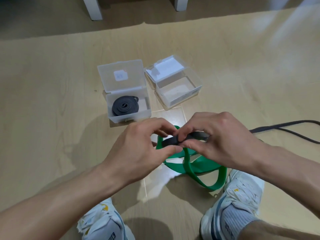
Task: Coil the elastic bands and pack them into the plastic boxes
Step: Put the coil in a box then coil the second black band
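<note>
My left hand (147, 144) and my right hand (220, 137) both pinch the end of a dark grey elastic band (187, 138) held above the floor. Its long tail (285, 127) trails off to the right across the floor. Under my hands lies a loose green elastic band (204, 168). Two clear plastic boxes stand open beyond my hands. The left box (128, 108) holds a coiled dark grey band (123, 106). The right box (178, 90) has no band in it.
My two white sneakers (240, 193) are planted on the pale wood-pattern floor at the bottom of the view. White furniture legs (93, 7) stand at the far top.
</note>
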Demonstrator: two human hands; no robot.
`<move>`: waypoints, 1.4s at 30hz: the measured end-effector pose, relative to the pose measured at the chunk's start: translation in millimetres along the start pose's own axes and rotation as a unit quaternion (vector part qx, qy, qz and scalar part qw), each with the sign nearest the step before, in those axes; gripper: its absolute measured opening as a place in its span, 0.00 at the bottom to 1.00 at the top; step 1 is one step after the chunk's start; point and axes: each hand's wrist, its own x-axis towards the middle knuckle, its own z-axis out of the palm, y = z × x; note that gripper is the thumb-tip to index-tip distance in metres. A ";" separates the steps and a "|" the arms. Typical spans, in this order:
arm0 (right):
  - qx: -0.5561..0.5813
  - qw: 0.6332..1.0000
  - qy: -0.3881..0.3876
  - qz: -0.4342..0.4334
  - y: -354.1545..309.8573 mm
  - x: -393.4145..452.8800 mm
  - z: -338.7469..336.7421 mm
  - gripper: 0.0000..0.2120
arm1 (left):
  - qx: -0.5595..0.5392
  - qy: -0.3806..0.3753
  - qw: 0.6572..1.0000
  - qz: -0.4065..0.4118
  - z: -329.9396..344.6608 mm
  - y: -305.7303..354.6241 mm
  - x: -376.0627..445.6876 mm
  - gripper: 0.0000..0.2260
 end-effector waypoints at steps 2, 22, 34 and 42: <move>-0.018 0.999 -0.029 -0.017 0.9 1.2 0.8 0.08 | 0.007 -0.010 1.000 -0.002 -0.4 1.6 1.2 0.10; 0.179 0.970 0.099 0.133 1.7 -2.0 3.1 0.10 | -0.204 0.032 0.976 -0.074 4.6 -13.0 0.1 0.12; 0.276 0.942 0.123 0.145 5.1 1.5 5.1 0.11 | -0.267 0.071 0.959 -0.066 6.5 -10.5 0.1 0.06; 0.296 0.934 0.099 0.176 5.2 -1.8 4.4 0.10 | -0.245 0.030 0.965 -0.088 4.9 -10.0 0.4 0.05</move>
